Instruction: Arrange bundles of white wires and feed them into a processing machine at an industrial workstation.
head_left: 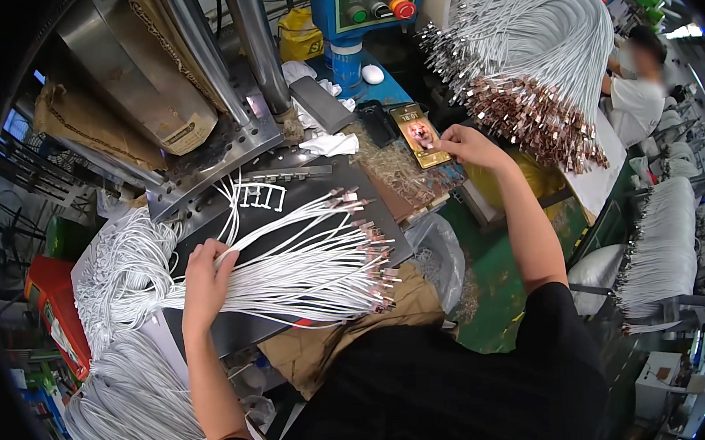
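My left hand (205, 281) rests on a fanned bundle of white cables (306, 264) lying across a dark metal plate (317, 181), fingers curled over the cables near their bend. The cables' metal connector ends (375, 251) point right. My right hand (468, 145) reaches out to a smartphone (418, 135) with a lit screen, fingertips touching its right edge. The phone lies on a pile of scrap strips (398, 172) beside the plate.
A large hanging bundle of white cables with metal plugs (530, 68) is at upper right. A blue machine panel with coloured buttons (370, 2) stands behind. More white cables (128, 399) pile at lower left. A red crate (52, 310) is left. Another person in white (638, 94) works at the far right.
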The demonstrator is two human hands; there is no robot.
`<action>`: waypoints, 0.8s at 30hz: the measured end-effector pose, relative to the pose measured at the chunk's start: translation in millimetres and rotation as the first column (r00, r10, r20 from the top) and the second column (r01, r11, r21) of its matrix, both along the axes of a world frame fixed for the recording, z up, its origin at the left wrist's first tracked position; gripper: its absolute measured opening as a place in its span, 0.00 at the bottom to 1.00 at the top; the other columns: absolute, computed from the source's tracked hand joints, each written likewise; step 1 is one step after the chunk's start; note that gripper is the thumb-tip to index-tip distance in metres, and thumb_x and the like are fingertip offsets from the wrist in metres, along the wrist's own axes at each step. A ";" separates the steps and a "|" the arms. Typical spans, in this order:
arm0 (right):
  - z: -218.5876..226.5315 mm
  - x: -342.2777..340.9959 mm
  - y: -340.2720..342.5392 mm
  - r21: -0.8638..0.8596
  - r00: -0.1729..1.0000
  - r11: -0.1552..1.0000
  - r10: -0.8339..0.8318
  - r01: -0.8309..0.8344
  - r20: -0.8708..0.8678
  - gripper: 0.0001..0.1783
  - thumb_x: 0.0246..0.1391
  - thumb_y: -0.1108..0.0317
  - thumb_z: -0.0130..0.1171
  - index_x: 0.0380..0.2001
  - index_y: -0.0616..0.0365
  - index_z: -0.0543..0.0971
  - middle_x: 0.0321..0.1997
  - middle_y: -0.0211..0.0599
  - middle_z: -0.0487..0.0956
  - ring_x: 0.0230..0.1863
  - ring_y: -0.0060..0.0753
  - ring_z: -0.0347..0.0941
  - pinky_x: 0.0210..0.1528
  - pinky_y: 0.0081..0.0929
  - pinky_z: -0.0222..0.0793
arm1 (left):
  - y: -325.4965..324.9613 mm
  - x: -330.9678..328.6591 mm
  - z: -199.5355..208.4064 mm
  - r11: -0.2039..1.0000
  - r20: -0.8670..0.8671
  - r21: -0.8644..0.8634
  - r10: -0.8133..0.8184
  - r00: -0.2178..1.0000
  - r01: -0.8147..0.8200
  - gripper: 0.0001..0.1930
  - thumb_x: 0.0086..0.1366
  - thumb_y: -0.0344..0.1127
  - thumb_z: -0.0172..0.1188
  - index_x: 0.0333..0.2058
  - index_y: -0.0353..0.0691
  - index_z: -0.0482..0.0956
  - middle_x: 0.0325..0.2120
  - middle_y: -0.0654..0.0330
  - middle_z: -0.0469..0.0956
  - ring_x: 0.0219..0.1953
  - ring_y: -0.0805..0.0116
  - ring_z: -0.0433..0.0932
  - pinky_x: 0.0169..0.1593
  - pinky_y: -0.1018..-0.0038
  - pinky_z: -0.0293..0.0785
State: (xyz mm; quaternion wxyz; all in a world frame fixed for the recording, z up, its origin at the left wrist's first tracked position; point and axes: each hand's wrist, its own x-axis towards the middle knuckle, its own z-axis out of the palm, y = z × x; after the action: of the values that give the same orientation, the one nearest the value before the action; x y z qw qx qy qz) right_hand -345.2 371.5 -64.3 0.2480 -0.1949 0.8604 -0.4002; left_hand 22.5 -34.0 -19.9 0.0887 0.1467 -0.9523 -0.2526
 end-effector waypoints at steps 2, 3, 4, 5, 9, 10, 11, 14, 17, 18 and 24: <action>0.9 0.8 -1.9 0.019 1.000 1.000 -0.007 0.007 0.001 0.27 0.52 0.45 0.70 0.37 0.60 0.76 0.26 0.26 0.73 0.25 0.17 0.67 0.27 0.19 0.64 | 6.6 -2.1 1.3 0.999 -0.054 0.017 0.031 0.998 -0.031 0.08 0.59 0.35 0.67 0.30 0.39 0.78 0.27 0.56 0.76 0.33 0.53 0.73 0.43 0.63 0.64; 1.2 0.5 -2.9 0.019 1.000 1.000 0.004 -0.004 -0.002 0.27 0.51 0.46 0.71 0.37 0.60 0.76 0.26 0.26 0.73 0.26 0.17 0.67 0.27 0.19 0.64 | 10.0 -2.5 -0.2 0.999 -0.054 0.019 0.032 0.998 -0.031 0.08 0.59 0.35 0.67 0.30 0.39 0.78 0.27 0.56 0.76 0.33 0.53 0.73 0.43 0.63 0.64; 1.5 0.1 -3.6 0.019 1.000 1.000 0.015 -0.015 -0.005 0.28 0.50 0.47 0.72 0.37 0.60 0.75 0.26 0.25 0.72 0.26 0.17 0.67 0.27 0.19 0.64 | 13.4 -3.4 -3.4 0.999 -0.047 -0.043 -0.025 0.999 0.023 0.08 0.59 0.35 0.67 0.30 0.39 0.78 0.27 0.56 0.76 0.33 0.54 0.73 0.43 0.63 0.64; 1.9 -0.3 -3.6 0.019 1.000 0.999 0.026 -0.026 -0.008 0.28 0.49 0.48 0.73 0.37 0.60 0.74 0.26 0.25 0.72 0.26 0.16 0.67 0.27 0.19 0.63 | 16.5 -4.3 -7.0 0.992 -0.037 -0.104 -0.081 0.996 0.076 0.08 0.59 0.35 0.66 0.30 0.38 0.78 0.27 0.56 0.76 0.33 0.54 0.73 0.43 0.63 0.64; 2.1 -1.6 -5.1 0.072 0.997 0.995 0.073 -0.071 -0.029 0.29 0.46 0.50 0.75 0.38 0.59 0.73 0.26 0.24 0.71 0.27 0.17 0.67 0.26 0.20 0.63 | 23.2 -4.8 -16.1 0.969 -0.049 -0.211 -0.143 0.989 0.129 0.08 0.59 0.35 0.67 0.33 0.38 0.79 0.28 0.54 0.77 0.34 0.53 0.72 0.43 0.62 0.64; 0.7 -3.0 -6.0 0.072 0.997 0.995 0.077 -0.075 -0.029 0.29 0.46 0.50 0.75 0.38 0.59 0.73 0.26 0.24 0.71 0.27 0.17 0.67 0.26 0.20 0.63 | 24.8 -4.5 -16.8 0.964 -0.061 -0.235 -0.145 0.988 0.127 0.09 0.58 0.34 0.67 0.34 0.38 0.79 0.28 0.53 0.77 0.34 0.52 0.71 0.43 0.61 0.64; -2.0 -5.6 -6.1 0.091 0.994 0.993 0.087 -0.082 -0.063 0.29 0.46 0.50 0.76 0.38 0.59 0.72 0.26 0.25 0.72 0.27 0.17 0.67 0.26 0.20 0.63 | 25.7 -5.2 -17.5 0.964 -0.060 -0.235 -0.139 0.988 0.121 0.09 0.58 0.34 0.67 0.34 0.38 0.79 0.28 0.53 0.77 0.34 0.52 0.71 0.43 0.61 0.64; -11.4 -13.0 -8.2 0.118 0.983 0.985 0.142 -0.128 -0.119 0.30 0.45 0.51 0.77 0.39 0.59 0.72 0.27 0.25 0.72 0.27 0.17 0.67 0.26 0.20 0.63 | 26.2 -10.2 -15.3 0.976 -0.172 -0.198 -0.126 0.977 0.091 0.09 0.59 0.34 0.67 0.34 0.36 0.79 0.29 0.52 0.78 0.37 0.50 0.74 0.44 0.61 0.67; -12.4 -19.7 -0.1 0.129 0.982 0.982 0.155 -0.140 -0.110 0.30 0.44 0.51 0.77 0.38 0.58 0.71 0.28 0.26 0.73 0.27 0.19 0.68 0.26 0.23 0.65 | 32.4 -19.9 -17.3 0.993 -0.158 -0.005 -0.114 0.981 0.115 0.10 0.61 0.35 0.65 0.36 0.36 0.79 0.33 0.52 0.80 0.37 0.49 0.79 0.41 0.63 0.74; -9.2 -19.6 0.4 0.148 0.981 0.979 0.155 -0.137 -0.116 0.31 0.43 0.50 0.78 0.37 0.58 0.71 0.28 0.27 0.73 0.27 0.19 0.69 0.26 0.24 0.65 | 38.6 -24.8 -15.8 0.990 -0.139 0.028 -0.133 0.981 0.138 0.10 0.62 0.36 0.65 0.37 0.36 0.79 0.34 0.52 0.80 0.36 0.49 0.80 0.39 0.64 0.75; 28.7 24.3 -40.0 0.248 0.787 0.954 0.022 0.168 -0.616 0.18 0.54 0.56 0.69 0.36 0.59 0.75 0.29 0.37 0.77 0.28 0.27 0.73 0.29 0.28 0.68 | 60.7 -37.3 -16.6 0.990 -0.075 0.029 -0.136 0.988 0.138 0.10 0.62 0.37 0.65 0.37 0.38 0.79 0.34 0.55 0.80 0.34 0.53 0.81 0.38 0.64 0.76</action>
State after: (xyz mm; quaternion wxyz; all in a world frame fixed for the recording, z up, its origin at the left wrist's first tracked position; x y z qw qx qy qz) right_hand -320.9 331.4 -35.6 -0.0340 -0.2415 0.9501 -0.1945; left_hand -14.8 26.7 -36.5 0.1035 0.0729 -0.9518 -0.2793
